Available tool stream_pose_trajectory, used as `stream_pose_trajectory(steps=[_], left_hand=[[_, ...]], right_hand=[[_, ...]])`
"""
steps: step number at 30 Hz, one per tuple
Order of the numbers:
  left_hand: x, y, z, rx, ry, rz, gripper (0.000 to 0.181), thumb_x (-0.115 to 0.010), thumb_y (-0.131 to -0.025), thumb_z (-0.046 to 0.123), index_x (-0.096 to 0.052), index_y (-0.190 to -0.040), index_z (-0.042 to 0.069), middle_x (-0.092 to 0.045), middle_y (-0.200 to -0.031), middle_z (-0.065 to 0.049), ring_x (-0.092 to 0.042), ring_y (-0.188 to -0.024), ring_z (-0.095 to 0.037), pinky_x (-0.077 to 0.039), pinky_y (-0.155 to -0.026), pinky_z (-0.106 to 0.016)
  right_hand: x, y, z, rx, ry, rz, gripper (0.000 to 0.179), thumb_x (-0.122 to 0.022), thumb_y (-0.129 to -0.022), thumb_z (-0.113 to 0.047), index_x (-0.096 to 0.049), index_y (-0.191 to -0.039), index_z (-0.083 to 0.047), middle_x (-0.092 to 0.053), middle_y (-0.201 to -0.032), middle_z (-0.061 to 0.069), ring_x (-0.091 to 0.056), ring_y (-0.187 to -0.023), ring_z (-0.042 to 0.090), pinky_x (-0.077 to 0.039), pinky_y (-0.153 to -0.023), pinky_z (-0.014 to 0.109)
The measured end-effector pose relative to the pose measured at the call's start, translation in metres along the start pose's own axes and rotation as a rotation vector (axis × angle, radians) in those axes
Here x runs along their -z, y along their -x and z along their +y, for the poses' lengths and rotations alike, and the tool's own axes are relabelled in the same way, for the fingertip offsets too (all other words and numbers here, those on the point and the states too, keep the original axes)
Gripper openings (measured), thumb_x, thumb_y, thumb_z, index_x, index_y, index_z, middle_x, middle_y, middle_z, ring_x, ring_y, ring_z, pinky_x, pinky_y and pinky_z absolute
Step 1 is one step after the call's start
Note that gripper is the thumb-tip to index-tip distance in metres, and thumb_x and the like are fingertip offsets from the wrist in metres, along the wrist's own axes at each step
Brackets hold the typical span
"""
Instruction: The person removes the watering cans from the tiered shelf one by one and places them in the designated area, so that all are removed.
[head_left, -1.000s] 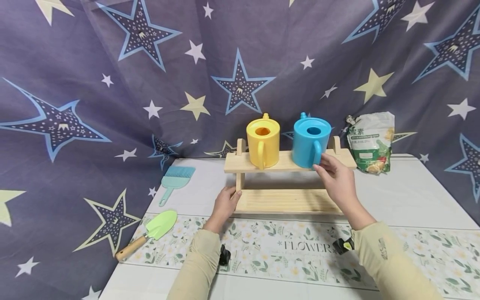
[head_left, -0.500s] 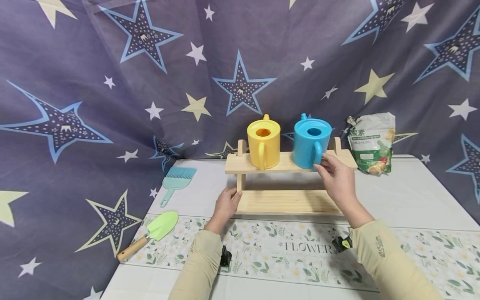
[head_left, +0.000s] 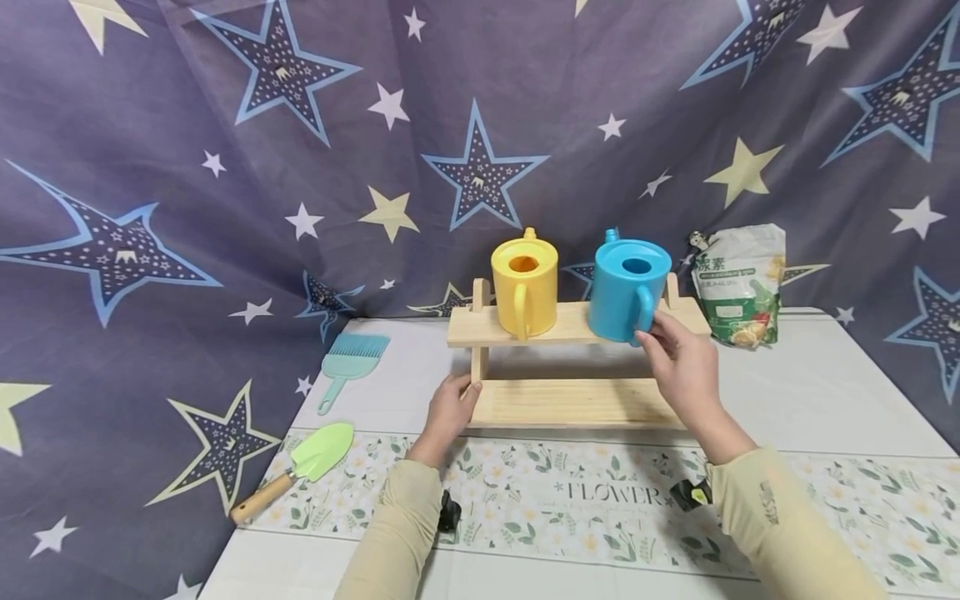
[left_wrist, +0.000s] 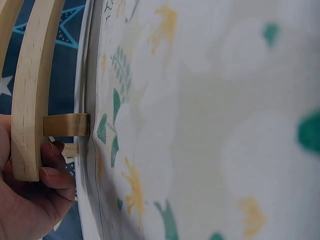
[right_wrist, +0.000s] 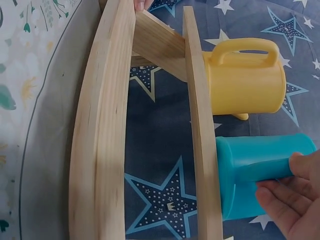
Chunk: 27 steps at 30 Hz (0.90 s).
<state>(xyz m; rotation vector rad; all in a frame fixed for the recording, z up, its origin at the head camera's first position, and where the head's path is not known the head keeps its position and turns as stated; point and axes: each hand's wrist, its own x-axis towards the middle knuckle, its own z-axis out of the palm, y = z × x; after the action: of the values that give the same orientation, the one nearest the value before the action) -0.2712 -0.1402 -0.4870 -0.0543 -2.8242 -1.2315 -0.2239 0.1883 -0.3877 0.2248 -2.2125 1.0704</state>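
Observation:
A two-tier wooden rack (head_left: 555, 403) stands on the table. My left hand (head_left: 450, 408) grips the left end of its lower board; in the left wrist view the fingers curl round the board's end (left_wrist: 29, 100). On the upper board, a blue watering can (head_left: 622, 292) stands at the right, its handle facing me. My right hand (head_left: 686, 362) pinches the lower part of that handle, thumb and fingers on it in the right wrist view. To the can's left is a yellow watering can (head_left: 525, 292), upright and untouched.
Behind the rack's right end stands a white and green bag (head_left: 738, 287). At the left lie a teal brush (head_left: 352, 358) and a green trowel (head_left: 322, 450) with a wooden handle. A floral strip (head_left: 555, 517) crosses the table; a starry curtain (head_left: 337, 133) hangs close behind.
The blue watering can has shifted slightly to the right and towards me, with my right hand on its handle. My left hand keeps its grip, and the yellow can stays put.

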Motion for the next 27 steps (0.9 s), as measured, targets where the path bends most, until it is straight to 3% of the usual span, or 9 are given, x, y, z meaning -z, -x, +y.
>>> stream_pose_trajectory(steps=[13,27], left_hand=[[0.0,0.0,-0.001,-0.018,-0.013,0.005,0.039,-0.055,-0.101,0.026,-0.06,-0.13,0.0,-0.059,-0.107,-0.012,-0.058,-0.1,-0.028,-0.049,-0.092,-0.047],[0.001,0.001,0.002,0.005,0.002,-0.007,0.042,-0.054,-0.101,0.027,-0.057,-0.132,-0.002,-0.058,-0.116,-0.015,-0.057,-0.111,-0.032,-0.046,-0.099,-0.048]], right_hand=[[0.015,0.005,0.005,0.025,0.045,0.057,0.035,-0.07,-0.089,-0.004,-0.065,-0.124,0.0,-0.07,-0.103,0.022,-0.07,-0.089,0.036,-0.056,-0.074,0.044],[0.032,0.011,0.008,0.053,0.074,0.086,0.038,-0.071,-0.088,-0.002,-0.064,-0.125,0.001,-0.07,-0.103,0.024,-0.07,-0.088,0.039,-0.054,-0.074,0.047]])
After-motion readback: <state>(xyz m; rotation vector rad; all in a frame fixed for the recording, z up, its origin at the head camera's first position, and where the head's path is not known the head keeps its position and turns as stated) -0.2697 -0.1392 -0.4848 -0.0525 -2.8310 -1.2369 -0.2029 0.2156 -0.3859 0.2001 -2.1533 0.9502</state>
